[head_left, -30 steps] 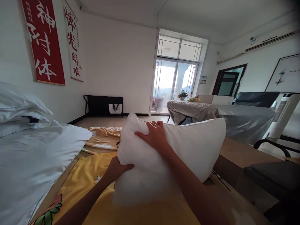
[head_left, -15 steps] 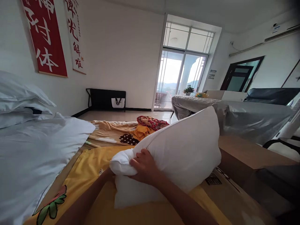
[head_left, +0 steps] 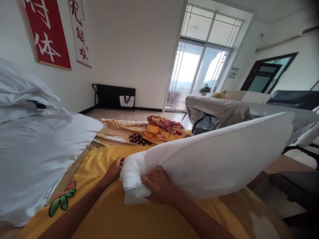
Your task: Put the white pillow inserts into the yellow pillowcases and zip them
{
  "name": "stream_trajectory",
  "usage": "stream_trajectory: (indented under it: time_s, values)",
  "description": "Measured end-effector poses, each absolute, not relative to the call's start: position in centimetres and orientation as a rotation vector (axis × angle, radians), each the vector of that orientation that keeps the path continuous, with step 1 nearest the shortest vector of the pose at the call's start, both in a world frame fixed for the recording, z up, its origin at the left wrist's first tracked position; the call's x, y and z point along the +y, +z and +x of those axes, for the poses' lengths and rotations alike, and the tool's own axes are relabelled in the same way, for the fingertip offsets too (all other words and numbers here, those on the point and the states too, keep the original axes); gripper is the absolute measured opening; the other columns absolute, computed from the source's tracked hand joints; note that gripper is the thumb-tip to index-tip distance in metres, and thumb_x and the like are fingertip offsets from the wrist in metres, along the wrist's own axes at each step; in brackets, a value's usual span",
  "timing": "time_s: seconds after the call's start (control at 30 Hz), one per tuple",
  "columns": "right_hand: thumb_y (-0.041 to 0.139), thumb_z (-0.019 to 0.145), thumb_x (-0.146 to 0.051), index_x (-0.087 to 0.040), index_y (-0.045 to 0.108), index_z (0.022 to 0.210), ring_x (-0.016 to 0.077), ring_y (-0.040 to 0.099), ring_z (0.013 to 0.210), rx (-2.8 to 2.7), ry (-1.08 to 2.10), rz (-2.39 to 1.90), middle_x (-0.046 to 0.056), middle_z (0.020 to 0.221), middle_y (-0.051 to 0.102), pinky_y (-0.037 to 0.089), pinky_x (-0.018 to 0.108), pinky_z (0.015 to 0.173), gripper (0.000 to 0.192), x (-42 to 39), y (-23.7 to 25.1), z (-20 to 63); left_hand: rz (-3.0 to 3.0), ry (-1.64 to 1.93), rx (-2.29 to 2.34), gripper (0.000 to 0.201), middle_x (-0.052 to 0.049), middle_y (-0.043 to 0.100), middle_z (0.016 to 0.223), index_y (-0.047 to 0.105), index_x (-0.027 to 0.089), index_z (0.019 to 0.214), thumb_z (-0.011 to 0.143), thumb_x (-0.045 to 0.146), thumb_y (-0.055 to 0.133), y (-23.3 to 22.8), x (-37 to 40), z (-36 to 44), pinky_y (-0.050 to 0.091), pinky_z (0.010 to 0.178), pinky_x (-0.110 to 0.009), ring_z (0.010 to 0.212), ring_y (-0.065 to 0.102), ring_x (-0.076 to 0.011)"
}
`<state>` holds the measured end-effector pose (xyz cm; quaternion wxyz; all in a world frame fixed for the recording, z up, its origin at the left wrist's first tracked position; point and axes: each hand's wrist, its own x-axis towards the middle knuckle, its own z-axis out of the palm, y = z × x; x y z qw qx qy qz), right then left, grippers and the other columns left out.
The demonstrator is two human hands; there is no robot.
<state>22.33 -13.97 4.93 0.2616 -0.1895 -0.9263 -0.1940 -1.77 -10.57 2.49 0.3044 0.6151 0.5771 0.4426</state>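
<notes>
Pillow (head_left: 219, 156) lowered, now flatter over yellow sheet (head_left: 107, 212); both hands (head_left: 159, 184) clamped on its bunched corner.

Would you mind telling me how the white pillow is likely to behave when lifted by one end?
The white pillow bunches under the right hand, so it is probably soft. It stretches out beyond that grip without sagging, so it seems light.

The pillow (head_left: 211, 156) in my hands is plain white. Under it lies a yellow cover (head_left: 139, 219) with a green-and-red leaf print at its left edge. Beyond it sit a red tartan cloth (head_left: 166, 124), a brown piece with white dots (head_left: 139, 139) and a tan blanket (head_left: 122, 129). White bedding (head_left: 37, 156) fills the left.
</notes>
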Motion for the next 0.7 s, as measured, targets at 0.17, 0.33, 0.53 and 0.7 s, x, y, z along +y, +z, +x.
stream_trajectory:
  time_s: [0.17,0.33,0.53,0.7]
  values:
    - [0.062,0.076,-0.041,-0.016,0.053,0.108,0.0227,0.052,0.087,-2.597,-0.484,-0.648,0.007,0.087,0.063,0.031,0.037,0.085,0.042,-13.0,5.3,22.6,1.966,1.427,1.373,0.031,-0.007,0.06,0.125,0.062,0.018,0.098,0.079,0.02,0.038,8.5,-14.6,0.2,0.041,0.103,-0.038,0.119,0.053,-0.0203]
    - [0.068,0.067,-0.063,-0.011,0.046,0.127,0.0277,0.052,0.099,-2.765,-0.46,-0.769,0.014,0.106,0.062,0.031,0.042,0.096,0.082,-12.8,4.1,22.3,2.371,0.857,1.34,0.048,-0.008,0.041,0.146,0.044,0.018,0.136,0.093,0.031,0.03,7.0,-13.9,3.3,0.024,0.116,-0.045,0.137,0.033,-0.02]
    - [0.072,0.06,-0.066,-0.01,0.051,0.12,0.0284,0.051,0.099,-2.876,-0.462,-0.768,0.014,0.108,0.06,0.034,0.042,0.097,0.084,-12.6,3.5,21.4,2.449,0.63,1.502,0.053,0.001,0.014,0.157,0.016,0.031,0.148,0.096,0.035,0.025,1.0,-12.1,1.8,0.011,0.117,-0.053,0.145,0.01,-0.0187]
    - [0.073,0.066,-0.047,-0.008,0.045,0.125,0.0273,0.05,0.099,-2.891,-0.567,-0.752,0.014,0.109,0.058,0.035,0.04,0.096,0.076,-13.0,3.5,20.7,2.361,0.629,1.489,0.052,0.002,0.015,0.157,0.024,0.035,0.146,0.095,0.039,0.028,1.3,-12.8,0.4,0.02,0.115,-0.052,0.145,0.011,-0.0221]
